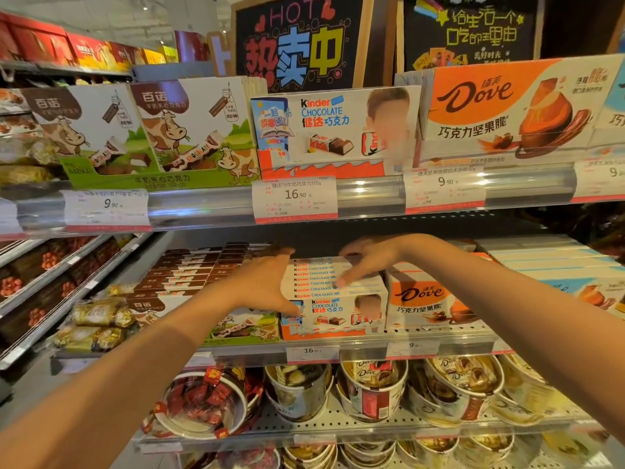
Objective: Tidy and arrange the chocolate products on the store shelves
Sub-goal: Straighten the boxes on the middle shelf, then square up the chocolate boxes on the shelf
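Now both hands, left hand (267,282) & right hand (367,258), flank Kinder boxes (314,282).

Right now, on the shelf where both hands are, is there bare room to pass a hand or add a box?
Free: the dark gap above the Kinder row, under the upper shelf rail, where the left hand and right hand reach in. Crowded: Kinder sits tight between the cow-print boxes and the Dove boxes; no bare shelf floor shows.
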